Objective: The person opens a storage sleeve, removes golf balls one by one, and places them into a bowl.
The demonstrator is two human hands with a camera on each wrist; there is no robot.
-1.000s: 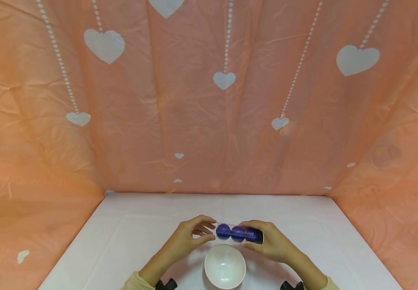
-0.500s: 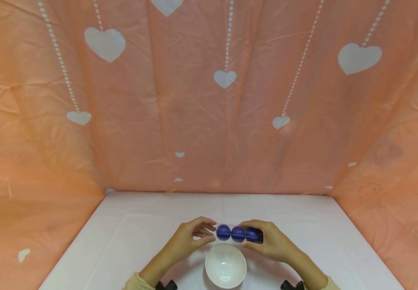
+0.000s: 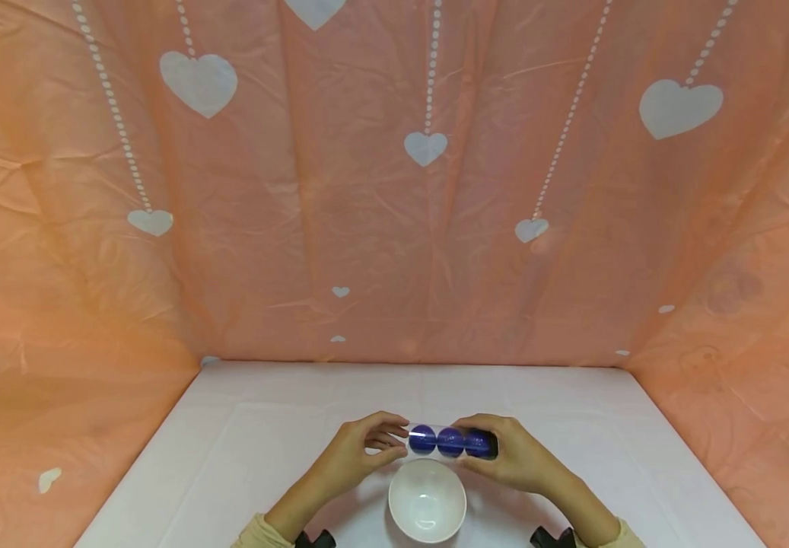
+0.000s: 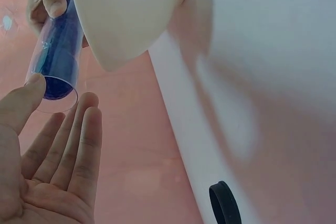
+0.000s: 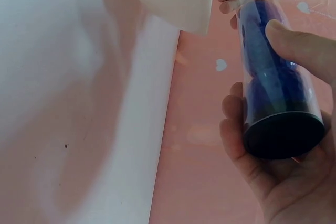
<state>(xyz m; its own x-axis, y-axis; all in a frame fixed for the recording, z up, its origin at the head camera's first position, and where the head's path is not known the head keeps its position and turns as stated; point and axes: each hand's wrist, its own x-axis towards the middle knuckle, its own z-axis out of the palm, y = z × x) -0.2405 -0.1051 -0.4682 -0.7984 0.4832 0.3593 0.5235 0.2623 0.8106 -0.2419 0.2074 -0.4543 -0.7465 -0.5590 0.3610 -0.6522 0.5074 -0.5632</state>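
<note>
A clear plastic tube with three blue balls inside lies level above the white table. My right hand grips its black-capped end, thumb on top and fingers underneath. My left hand is cupped at the tube's open mouth. Its thumb touches the rim and its fingers lie nearly straight beside it, holding nothing. A white bowl stands empty on the table just in front of the tube, between my forearms. The bowl's outer wall fills the top of the left wrist view.
A pink cloth printed with white hearts walls the table at the back and on both sides. White tabletop stretches to the left, right and rear of my hands. Black wrist straps show at the lower edge.
</note>
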